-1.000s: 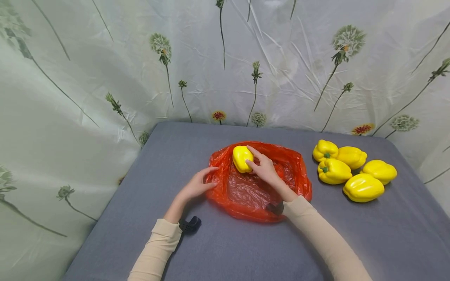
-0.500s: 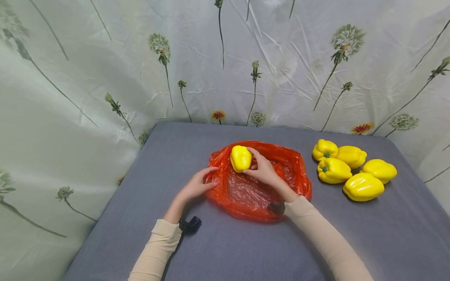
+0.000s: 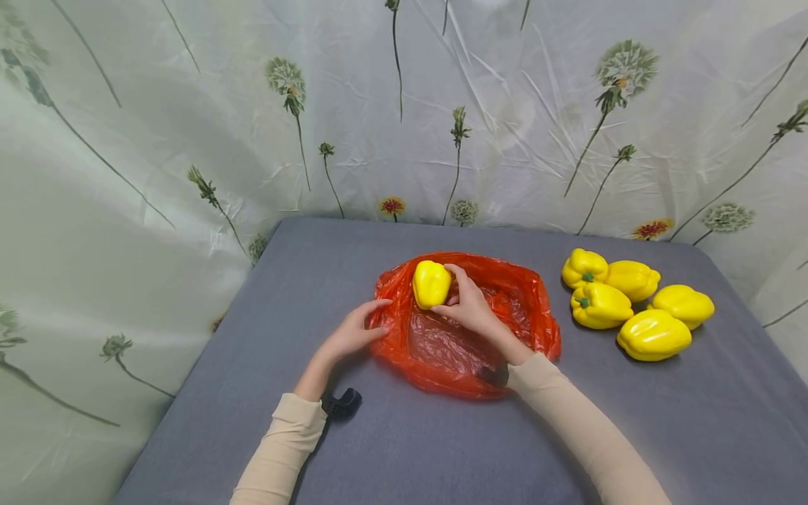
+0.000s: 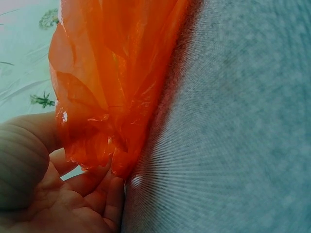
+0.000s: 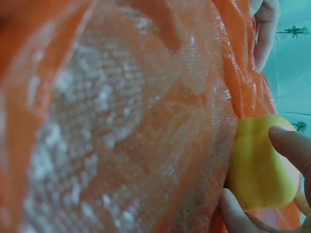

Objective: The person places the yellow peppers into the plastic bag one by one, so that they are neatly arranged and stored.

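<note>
Yellow pepper (image 3: 431, 286) sits in right fingers (image 3: 461, 276) inside red bag (image 3: 435, 376).

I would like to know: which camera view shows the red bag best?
The head view, because the red bag appears there almost whole, mouth open, though the right hand covers part. The left wrist view shows only one side, held by the left hand; the right wrist view shows close plastic, partly blurred.

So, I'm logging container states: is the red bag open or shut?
Open: the red bag has its rim spread wide, its inside showing.
</note>
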Tool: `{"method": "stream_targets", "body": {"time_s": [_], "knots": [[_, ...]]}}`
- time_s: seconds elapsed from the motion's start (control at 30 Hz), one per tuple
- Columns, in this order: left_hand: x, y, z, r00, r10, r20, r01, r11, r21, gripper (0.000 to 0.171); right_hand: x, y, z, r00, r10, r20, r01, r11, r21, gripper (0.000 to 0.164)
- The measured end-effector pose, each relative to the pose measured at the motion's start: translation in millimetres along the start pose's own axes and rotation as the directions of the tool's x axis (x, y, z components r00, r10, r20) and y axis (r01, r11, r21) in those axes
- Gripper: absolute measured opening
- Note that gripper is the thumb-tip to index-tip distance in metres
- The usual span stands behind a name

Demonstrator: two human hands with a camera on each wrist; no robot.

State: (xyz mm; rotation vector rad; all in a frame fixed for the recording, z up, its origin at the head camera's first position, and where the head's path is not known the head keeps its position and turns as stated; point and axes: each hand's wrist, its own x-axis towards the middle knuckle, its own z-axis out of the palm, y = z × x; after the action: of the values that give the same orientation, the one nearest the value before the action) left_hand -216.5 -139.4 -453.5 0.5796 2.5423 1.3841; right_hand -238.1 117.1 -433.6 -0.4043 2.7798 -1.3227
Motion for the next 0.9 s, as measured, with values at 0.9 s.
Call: {"method": "stream_targets", "body": {"time_s": [0.9], "knots": [[-0.3, -2.9, 0.9, 1.000, 0.004, -0.006, -0.004, 1.000, 0.014, 0.052, -57, -7, -54, 0.996, -0.083, -0.017, 0.083, 0.997, 0.000, 0.067]]}}
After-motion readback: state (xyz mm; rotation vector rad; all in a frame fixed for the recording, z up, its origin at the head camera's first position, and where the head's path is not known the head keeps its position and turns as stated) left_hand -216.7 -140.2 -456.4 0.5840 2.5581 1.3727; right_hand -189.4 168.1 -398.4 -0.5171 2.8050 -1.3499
